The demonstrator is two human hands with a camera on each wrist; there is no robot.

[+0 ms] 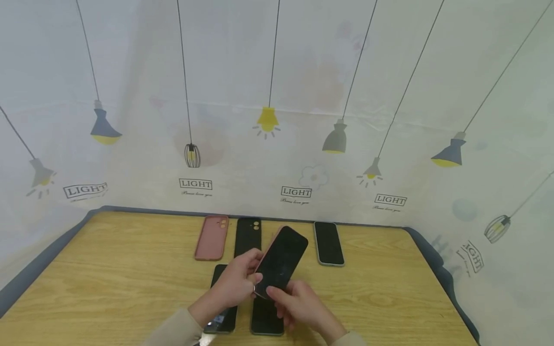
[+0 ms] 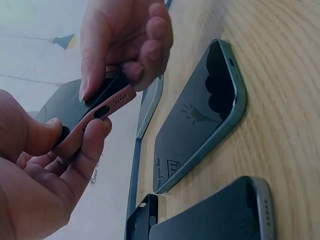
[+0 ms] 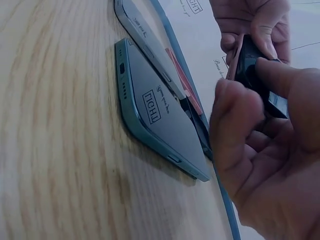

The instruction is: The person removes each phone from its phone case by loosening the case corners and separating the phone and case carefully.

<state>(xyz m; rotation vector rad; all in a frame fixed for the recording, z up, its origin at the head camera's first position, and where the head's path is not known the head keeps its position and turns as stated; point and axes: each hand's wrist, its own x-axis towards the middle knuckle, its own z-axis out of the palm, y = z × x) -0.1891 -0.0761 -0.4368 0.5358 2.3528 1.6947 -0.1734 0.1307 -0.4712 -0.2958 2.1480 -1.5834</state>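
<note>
A smartphone (image 1: 283, 252) with a black screen is held tilted above the table, partly seated in a pink phone case (image 2: 121, 98). At the bottom edge the phone stands proud of the case, as the left wrist view shows. My left hand (image 1: 237, 281) grips phone and case along the left side, thumb on the screen and a finger under the case's bottom edge. With its thumb on the lower right of the screen and its fingers curled behind, my right hand (image 1: 306, 305) pinches that corner. Beneath the hands lies a green-edged phone (image 2: 197, 120).
Another dark-screened phone (image 1: 225, 319) lies left of the green-edged one. Toward the back of the wooden table (image 1: 381, 288) are a second pink case (image 1: 212, 239), a black case (image 1: 248, 234) and a light-edged phone (image 1: 329, 244). A lamp-printed curtain (image 1: 242, 72) rises behind.
</note>
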